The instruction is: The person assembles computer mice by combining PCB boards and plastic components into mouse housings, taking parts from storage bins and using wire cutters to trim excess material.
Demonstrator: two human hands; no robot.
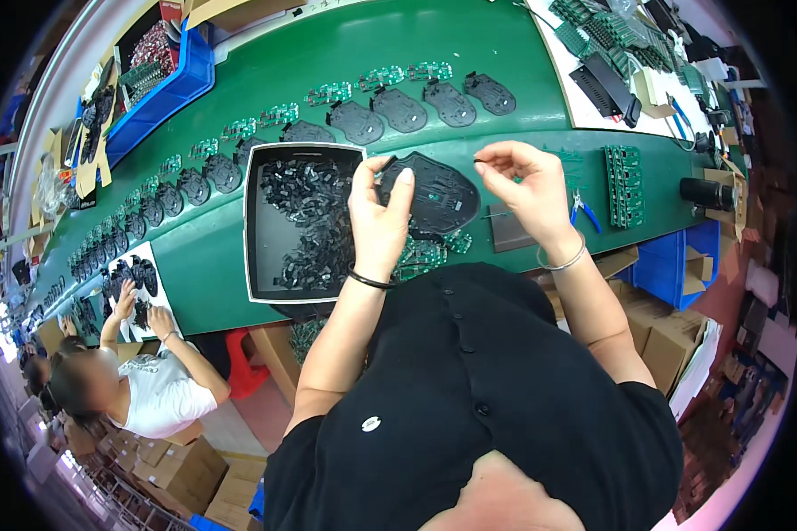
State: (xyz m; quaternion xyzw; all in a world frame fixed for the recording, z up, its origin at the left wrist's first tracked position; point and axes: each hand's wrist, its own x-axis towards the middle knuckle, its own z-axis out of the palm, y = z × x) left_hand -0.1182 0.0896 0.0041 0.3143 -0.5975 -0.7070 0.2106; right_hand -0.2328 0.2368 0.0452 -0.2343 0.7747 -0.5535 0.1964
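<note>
My left hand (381,212) grips the edge of a black plastic shell (440,196), rounded like the base of a computer mouse, tilted so its ribbed inner side shows. Held up to the right of it, my right hand (530,181) pinches a small dark piece (480,163) between thumb and fingertips, apart from the shell. Just left of my left hand stands a white-rimmed tray (253,239) with many small black plastic parts (314,243) heaped in it. Green circuit boards (419,257) lie by my body, partly hidden under the shell.
Across the green table (487,44) runs a row of black shells (398,110) and circuit boards (329,93). Blue-handled pliers (584,212) and stacked boards (624,186) lie at right. A blue bin (173,88) stands far left. A co-worker (155,389) works at lower left.
</note>
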